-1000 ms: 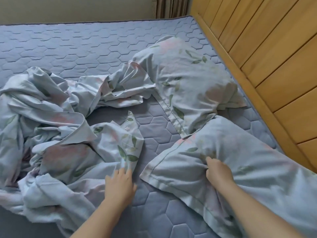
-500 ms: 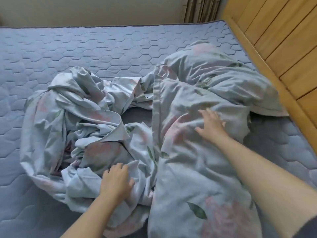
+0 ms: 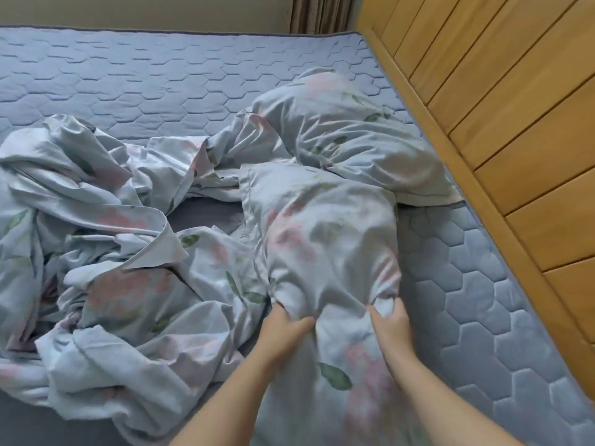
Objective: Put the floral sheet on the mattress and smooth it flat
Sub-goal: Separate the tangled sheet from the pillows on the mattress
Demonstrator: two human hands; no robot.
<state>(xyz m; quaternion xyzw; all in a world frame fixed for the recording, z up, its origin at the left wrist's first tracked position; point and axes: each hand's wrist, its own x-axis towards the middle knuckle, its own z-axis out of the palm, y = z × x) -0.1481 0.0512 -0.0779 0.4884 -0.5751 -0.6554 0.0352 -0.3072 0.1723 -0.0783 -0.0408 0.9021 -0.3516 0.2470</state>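
The floral sheet (image 3: 112, 252) lies in a crumpled heap on the left half of the mattress (image 3: 145, 78), pale blue-grey with pink blooms and green leaves, folded over itself in thick ridges, with one hemmed edge curling up near the middle of the pile. It is bunched, not spread: the quilted hexagon surface of the mattress shows bare along the far side, down the right edge and in a small dark gap in the middle of the heap. I have both hands on a puffy pillow (image 3: 322, 226) in the same print, which lies lengthwise away from me just right of the heap and touches it along its left side. My left hand (image 3: 283, 329) grips the cloth at the pillow's near left side, fingers curled in and buried in a fold; my right hand (image 3: 389, 329) pinches a gathered tuck at the near right side, and the fabric puckers between the two grips. More of the printed cloth runs toward me between my forearms. A second pillow (image 3: 354, 133) sits beyond the first, tilted toward the wooden headboard (image 3: 515, 123) that runs along the right of the bed, its near edge overlapping the first pillow's far end. At the far corner I can see a strip of brown curtain (image 3: 322, 12) against a pale wall (image 3: 145, 9).
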